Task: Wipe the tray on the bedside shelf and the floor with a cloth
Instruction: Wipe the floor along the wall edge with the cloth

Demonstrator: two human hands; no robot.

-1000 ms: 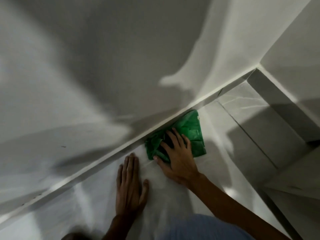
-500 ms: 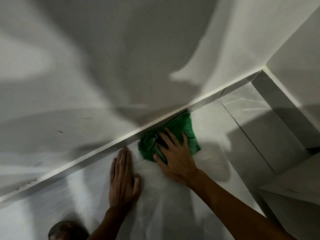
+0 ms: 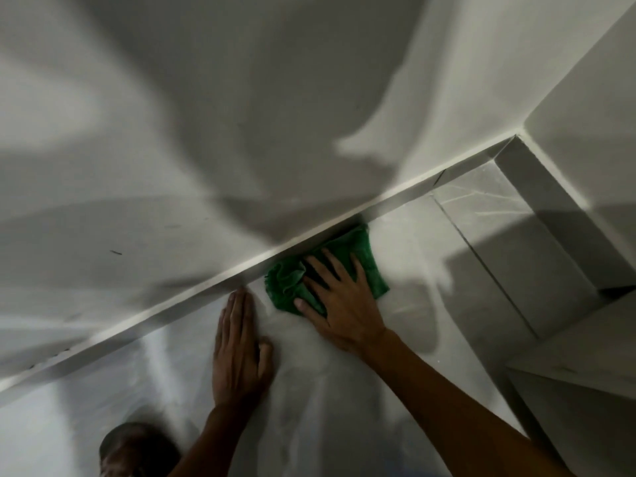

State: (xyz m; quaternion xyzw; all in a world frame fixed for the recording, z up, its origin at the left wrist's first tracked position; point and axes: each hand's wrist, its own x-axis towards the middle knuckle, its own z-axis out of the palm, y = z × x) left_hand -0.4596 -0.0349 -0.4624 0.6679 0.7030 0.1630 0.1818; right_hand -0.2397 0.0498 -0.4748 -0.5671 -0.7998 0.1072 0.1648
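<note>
The green cloth (image 3: 347,266) is pressed flat on the glossy tiled floor (image 3: 344,390), its far edge tucked against the skirting board (image 3: 206,292) at the foot of the wall (image 3: 241,115). It is pinned under the right hand (image 3: 339,301), whose fingers are spread apart on top rather than closed around it. The left hand (image 3: 237,352) is laid flat on the tile just beside, fingers together, as a prop. No tray or bedside shelf is seen. The floor stroke is judged best done with even palm pressure, the bunched left part flattened first, and the cloth edge kept tight to the skirting so the corner line is not missed.
</note>
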